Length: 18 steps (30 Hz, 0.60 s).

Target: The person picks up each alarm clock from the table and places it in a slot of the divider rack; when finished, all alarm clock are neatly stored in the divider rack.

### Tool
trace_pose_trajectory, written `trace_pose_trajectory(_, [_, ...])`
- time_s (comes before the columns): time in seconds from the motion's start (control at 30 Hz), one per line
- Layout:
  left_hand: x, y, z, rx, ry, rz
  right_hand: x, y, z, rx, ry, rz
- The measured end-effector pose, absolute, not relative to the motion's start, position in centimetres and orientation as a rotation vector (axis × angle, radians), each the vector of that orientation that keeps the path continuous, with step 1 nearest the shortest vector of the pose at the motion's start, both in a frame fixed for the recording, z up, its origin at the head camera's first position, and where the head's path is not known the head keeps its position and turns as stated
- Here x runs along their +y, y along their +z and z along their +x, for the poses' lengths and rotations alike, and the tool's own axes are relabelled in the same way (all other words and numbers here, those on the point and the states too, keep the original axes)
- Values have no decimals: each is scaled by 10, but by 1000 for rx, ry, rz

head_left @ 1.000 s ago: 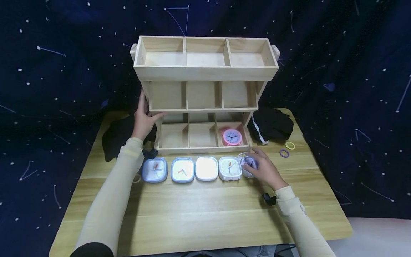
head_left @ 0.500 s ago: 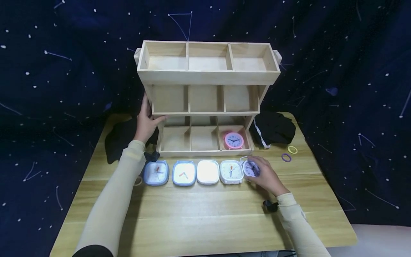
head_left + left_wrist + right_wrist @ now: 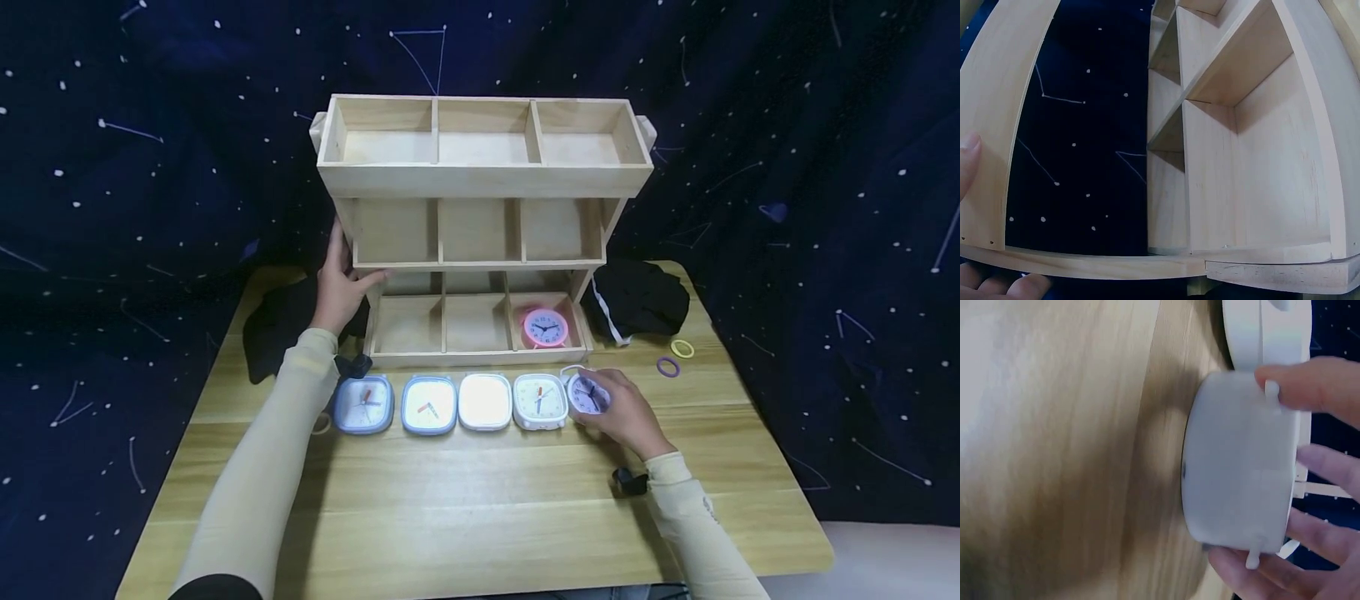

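Note:
My right hand (image 3: 621,407) holds a round white alarm clock (image 3: 588,394) at the right end of a row of clocks. In the right wrist view, the thumb and fingers span the clock's white casing (image 3: 1238,459), which has small feet. My left hand (image 3: 339,287) grips the left side of a three-tier wooden shelf (image 3: 480,181), thumb in front and fingers behind the side panel (image 3: 1079,261). A pink alarm clock (image 3: 545,327) stands in the shelf's lower right compartment. Left of the held clock sit a white square clock (image 3: 540,401) and several more, one with a glare-whitened face (image 3: 485,402).
Black cloth bundles lie at both sides of the shelf, the right one (image 3: 641,296) with a white strip. A yellow ring (image 3: 682,348) and a purple ring (image 3: 668,367) lie near the table's right edge. A starry dark curtain (image 3: 787,208) hangs behind.
The right hand has shifted its grip slightly, so more of the held clock's face shows. The head view has tilted a little. The left hand stays on the shelf.

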<state>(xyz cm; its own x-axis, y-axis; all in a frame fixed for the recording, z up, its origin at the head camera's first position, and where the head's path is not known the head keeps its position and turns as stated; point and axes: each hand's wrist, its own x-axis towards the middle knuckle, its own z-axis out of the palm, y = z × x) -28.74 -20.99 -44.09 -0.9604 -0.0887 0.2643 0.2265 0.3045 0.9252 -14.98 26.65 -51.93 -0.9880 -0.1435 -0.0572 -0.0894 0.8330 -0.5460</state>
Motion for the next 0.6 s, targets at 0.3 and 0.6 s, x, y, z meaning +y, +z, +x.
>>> trace_pose_trajectory(0.3, [-208,-438,-285,-2318,-1681,-133,274,-517,-145,3020,-874,-111])
trace_pose_trajectory(0.6, [-208,-439,-285,-2302,-1696,-133,272,-480,-143,3107,-1080,-104])
